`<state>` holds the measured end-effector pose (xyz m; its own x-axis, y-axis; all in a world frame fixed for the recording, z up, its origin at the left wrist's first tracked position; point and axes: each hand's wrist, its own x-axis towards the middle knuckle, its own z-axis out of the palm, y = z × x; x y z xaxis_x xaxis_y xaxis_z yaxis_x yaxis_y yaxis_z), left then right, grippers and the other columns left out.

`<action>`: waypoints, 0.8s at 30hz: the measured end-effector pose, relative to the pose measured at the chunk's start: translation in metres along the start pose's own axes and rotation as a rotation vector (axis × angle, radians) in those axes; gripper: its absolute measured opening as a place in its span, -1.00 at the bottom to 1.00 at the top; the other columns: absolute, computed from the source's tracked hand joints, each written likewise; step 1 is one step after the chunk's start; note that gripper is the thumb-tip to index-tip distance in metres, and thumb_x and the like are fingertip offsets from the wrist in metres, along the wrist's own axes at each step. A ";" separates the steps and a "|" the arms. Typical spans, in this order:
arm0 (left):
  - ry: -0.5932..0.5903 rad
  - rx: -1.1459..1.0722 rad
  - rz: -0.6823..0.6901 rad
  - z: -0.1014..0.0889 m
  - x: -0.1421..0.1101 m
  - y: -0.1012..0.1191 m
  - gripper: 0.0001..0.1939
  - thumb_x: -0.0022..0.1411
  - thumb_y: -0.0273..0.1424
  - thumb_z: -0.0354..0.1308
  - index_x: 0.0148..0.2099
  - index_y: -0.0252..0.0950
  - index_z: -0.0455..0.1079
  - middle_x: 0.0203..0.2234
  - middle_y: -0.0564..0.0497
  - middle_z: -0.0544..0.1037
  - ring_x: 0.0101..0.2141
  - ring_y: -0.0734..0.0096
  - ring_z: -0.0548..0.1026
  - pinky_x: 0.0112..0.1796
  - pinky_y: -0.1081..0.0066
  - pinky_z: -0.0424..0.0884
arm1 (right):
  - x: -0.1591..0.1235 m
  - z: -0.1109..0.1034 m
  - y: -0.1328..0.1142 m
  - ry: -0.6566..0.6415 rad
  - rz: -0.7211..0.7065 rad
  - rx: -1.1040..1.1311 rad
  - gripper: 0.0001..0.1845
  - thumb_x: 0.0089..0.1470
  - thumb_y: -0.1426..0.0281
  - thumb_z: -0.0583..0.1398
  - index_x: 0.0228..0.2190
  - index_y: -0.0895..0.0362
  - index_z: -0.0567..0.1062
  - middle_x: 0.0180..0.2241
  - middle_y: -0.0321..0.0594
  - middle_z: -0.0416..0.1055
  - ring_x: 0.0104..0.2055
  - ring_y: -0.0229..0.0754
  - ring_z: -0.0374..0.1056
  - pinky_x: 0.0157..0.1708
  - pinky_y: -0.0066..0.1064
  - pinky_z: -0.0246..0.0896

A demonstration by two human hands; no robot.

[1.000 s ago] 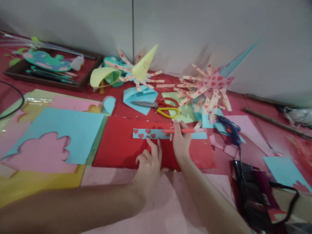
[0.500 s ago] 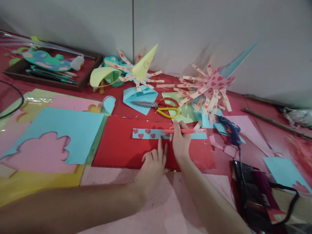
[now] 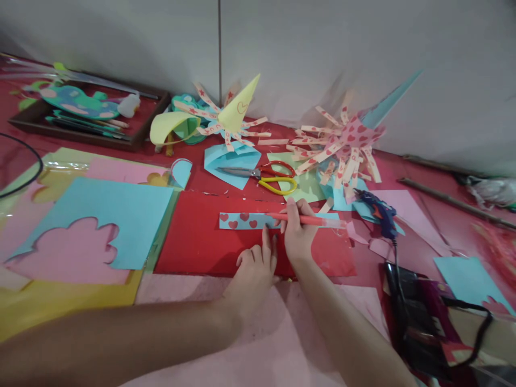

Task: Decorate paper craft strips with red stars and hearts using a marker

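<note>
A light blue paper strip (image 3: 262, 221) lies across a red board (image 3: 197, 242); several red hearts show on its left part. My right hand (image 3: 299, 231) is closed round a red marker (image 3: 308, 220), its tip at the strip's upper edge near the middle. My left hand (image 3: 258, 263) rests on the board with fingers stretched out, fingertips at the strip's lower edge just left of the marker. Beyond the strip lie scissors (image 3: 258, 173) with one red and one yellow handle. My right hand covers part of the strip.
Paper cones with curled strips (image 3: 239, 107) stand at the back, near a brown tray (image 3: 137, 137) of tools. Cut blue paper (image 3: 133, 209) and pink paper (image 3: 76, 252) lie left. A glue gun (image 3: 381, 212) and a black pouch (image 3: 411, 317) are at right.
The marker has tilted in my right hand, its rear end now lower and further right. My left hand stays in place at the strip.
</note>
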<state>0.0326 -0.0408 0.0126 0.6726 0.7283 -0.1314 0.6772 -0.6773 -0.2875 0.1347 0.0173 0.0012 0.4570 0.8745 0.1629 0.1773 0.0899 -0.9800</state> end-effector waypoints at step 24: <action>0.021 -0.038 -0.074 -0.001 -0.003 0.002 -0.50 0.23 -0.22 -0.07 0.13 -0.43 0.20 0.06 -0.39 0.29 -0.48 0.40 0.37 -0.53 0.38 0.30 | 0.006 0.002 -0.001 -0.104 0.131 -0.045 -0.64 0.08 0.19 0.06 -0.64 0.10 0.19 -0.82 -0.50 0.10 -0.69 -0.35 0.25 -0.62 -0.54 0.14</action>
<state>0.0327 -0.0443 0.0129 0.6256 0.7747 -0.0914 0.7362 -0.6251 -0.2595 0.1354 0.0235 0.0033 0.3868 0.9220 0.0191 0.1620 -0.0476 -0.9856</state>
